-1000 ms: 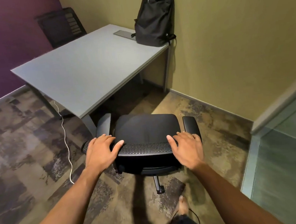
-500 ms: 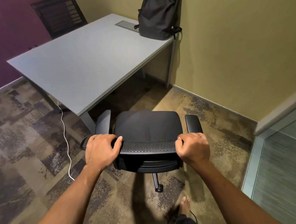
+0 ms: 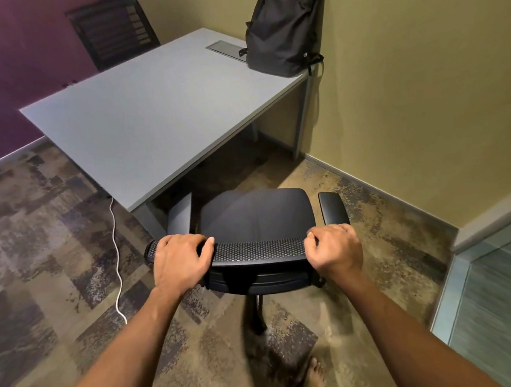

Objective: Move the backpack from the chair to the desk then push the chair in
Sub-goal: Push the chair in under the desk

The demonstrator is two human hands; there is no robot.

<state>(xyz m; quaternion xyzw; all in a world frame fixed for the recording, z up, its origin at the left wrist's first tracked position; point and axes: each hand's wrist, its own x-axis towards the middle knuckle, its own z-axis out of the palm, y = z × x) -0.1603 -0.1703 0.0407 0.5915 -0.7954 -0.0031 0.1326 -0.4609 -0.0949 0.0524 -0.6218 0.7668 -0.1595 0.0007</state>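
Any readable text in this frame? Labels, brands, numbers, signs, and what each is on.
No text can be read anywhere in this view.
backpack: small round light spot near its lower right, maybe a logo or snap, too small to read.
desk: bare grey top with a plain metal cable hatch, no marking.
chair: plain black mesh and seat, no label shown.
second chair behind the desk: no text visible.
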